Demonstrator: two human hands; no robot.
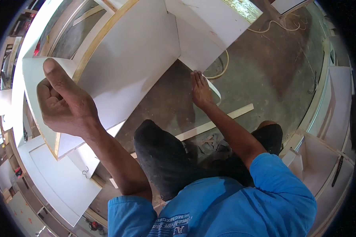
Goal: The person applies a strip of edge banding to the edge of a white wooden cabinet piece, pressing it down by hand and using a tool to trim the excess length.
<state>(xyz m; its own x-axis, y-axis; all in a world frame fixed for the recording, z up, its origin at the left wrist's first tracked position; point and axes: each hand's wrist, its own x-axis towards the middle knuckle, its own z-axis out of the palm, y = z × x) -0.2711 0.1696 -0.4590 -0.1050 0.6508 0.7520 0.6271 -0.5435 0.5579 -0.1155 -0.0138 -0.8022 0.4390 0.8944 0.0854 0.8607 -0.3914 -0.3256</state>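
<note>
My left hand (pixel 67 98) is raised over the end of a large white panel (pixel 138 51) with a bare wood edge. Its fingers are curled in and its thumb points up; nothing shows in it. My right hand (pixel 201 91) has its fingers straight and together, their tips against the lower corner of a white board (pixel 213 31) that joins the panel. A thin white edging strip (pixel 217 94) curves out from beside that hand and hangs in a loop. The palm side of the right hand is hidden.
A long pale wooden batten (pixel 213 123) lies on the dark floor before my knees. A pale cord (pixel 225 67) trails across the floor behind the board. White cabinet parts (pixel 320 158) stand at the right, and another white panel (pixel 59 177) is at the lower left.
</note>
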